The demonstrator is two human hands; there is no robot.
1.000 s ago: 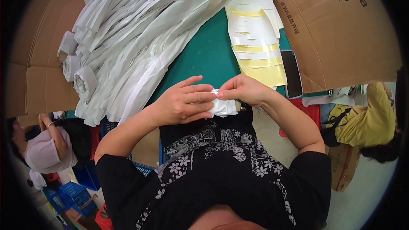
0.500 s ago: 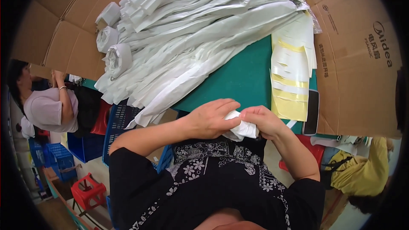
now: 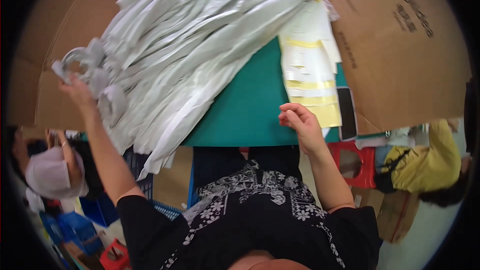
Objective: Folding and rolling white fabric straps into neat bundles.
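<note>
At the far left, my left hand (image 3: 80, 92) reaches to a row of white rolls. Its fingers are closed on a rolled white strip (image 3: 59, 70), partly hidden and blurred; whether the roll rests on anything I cannot tell. Beside it sit other white rolls (image 3: 113, 105). A large heap of long, pale, folded strips (image 3: 170, 60) spreads over the green table (image 3: 240, 100). My right hand (image 3: 304, 124) hovers by the table's near edge with curled fingers and nothing visible in them. Just beyond it lie white and yellow slitted backing sheets (image 3: 312, 101).
A dark phone (image 3: 347, 112) lies right of the sheets. Cardboard panels (image 3: 395, 55) stand on both sides. A red stool (image 3: 356, 162) is at the right, blue crates (image 3: 82, 232) at the lower left. One person (image 3: 55, 170) sits left, another in yellow (image 3: 425, 160) right.
My hands have parted. The left went from my lap to the far left with the white roll; the right let go and moved slightly forward. The view has shifted.
</note>
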